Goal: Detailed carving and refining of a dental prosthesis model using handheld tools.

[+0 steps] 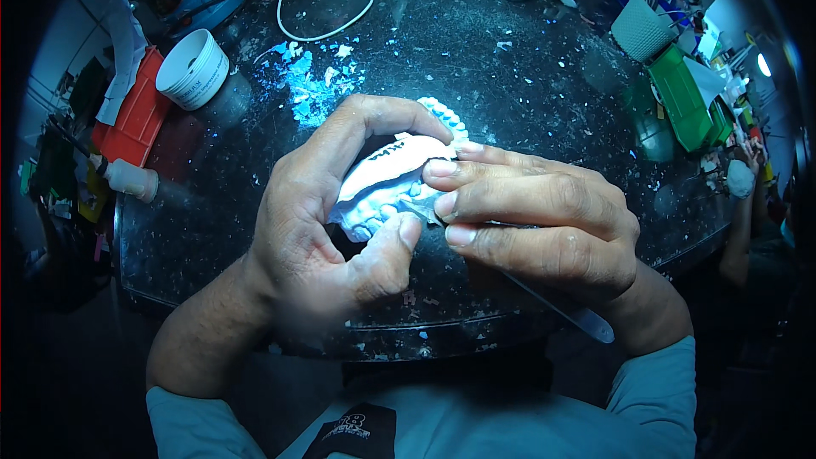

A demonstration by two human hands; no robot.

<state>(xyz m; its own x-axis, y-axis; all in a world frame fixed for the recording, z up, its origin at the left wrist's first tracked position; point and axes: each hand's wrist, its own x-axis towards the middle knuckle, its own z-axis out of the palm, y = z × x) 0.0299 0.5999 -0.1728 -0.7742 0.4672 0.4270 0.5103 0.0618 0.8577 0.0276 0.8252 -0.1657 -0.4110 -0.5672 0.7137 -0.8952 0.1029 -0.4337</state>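
My left hand (297,195) is wrapped round a white plaster dental cast (393,167) with dark handwriting on its base and a row of teeth (365,214) on its lower side. Its thumb presses by the teeth. My right hand (544,212) grips a slim metal spatula (586,321), whose flat rounded end sticks out below the palm toward me. The fingertips of that hand touch the cast's right side, where a thin greyish piece (421,202) shows; whether it is the tool's blade I cannot tell. Just behind, a second toothed cast (445,117) is partly hidden by my fingers.
Blue and white shavings (310,89) litter the dark tabletop (476,59). At left stand a white tub (193,70), a red bin (138,115) and a small bottle (132,180). A mesh holder (643,27) and green bin (680,106) are right. Beyond the right edge, another person's arm (738,234) shows.
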